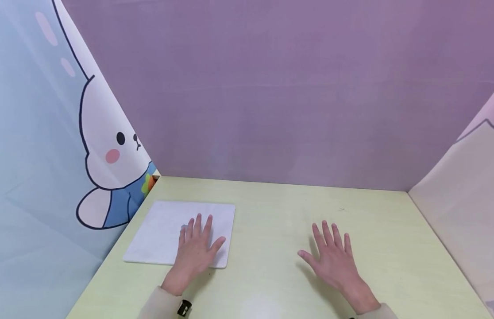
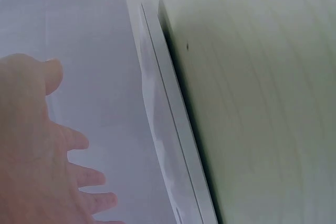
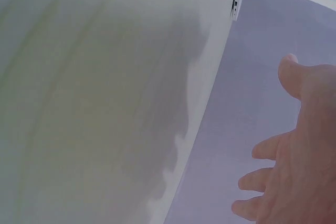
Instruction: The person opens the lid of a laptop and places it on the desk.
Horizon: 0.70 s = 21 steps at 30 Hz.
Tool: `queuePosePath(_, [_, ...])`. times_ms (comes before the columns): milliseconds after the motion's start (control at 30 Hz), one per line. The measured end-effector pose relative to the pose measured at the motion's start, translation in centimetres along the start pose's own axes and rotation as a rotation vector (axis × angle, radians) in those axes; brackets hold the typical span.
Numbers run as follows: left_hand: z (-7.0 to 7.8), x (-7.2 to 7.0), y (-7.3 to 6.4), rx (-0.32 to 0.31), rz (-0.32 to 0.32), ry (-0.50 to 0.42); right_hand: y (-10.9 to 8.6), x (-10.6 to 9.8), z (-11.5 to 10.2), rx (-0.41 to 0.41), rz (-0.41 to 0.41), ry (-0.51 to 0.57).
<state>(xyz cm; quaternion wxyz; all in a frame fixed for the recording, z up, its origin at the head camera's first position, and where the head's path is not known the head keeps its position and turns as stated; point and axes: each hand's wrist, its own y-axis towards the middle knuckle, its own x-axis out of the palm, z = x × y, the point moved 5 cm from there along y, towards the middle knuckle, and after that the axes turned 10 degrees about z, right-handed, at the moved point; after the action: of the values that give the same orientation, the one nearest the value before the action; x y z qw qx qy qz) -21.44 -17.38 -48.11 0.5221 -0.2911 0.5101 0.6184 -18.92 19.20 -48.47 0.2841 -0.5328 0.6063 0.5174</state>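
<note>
A flat white rectangular board (image 1: 163,239) lies on the left part of the table. Over its right half is my left hand (image 1: 196,252), fingers spread and straight, holding nothing. A small bluish-grey mark (image 1: 183,227) shows on the board by the fingertips, partly covered by the hand. In the left wrist view, the board's edge (image 2: 173,108) appears layered, and the left hand (image 2: 37,150) looks raised above the table. To the right, my right hand (image 1: 333,263) hovers over the bare tabletop with its fingers spread, its shadow falling beneath it; the right wrist view shows this hand (image 3: 310,150) holding nothing.
The pale yellow table (image 1: 267,230) meets a purple cloth wall (image 1: 279,97) at its back edge. A blue curtain with a cartoon rabbit (image 1: 111,146) borders the left side, and a pale printed cloth (image 1: 466,212) borders the right.
</note>
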Motion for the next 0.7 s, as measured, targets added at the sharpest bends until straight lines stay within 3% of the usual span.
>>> queuePosePath(167, [-0.9,-0.6,0.1,-0.035,-0.01,0.0,0.4,0.4,-0.7,0.001,-0.027,0.007])
queuePosePath(700, [-4.0,-2.0,0.8,-0.065,0.047,0.01,1.8,0.9,-3.5,-0.039,-0.024,0.062])
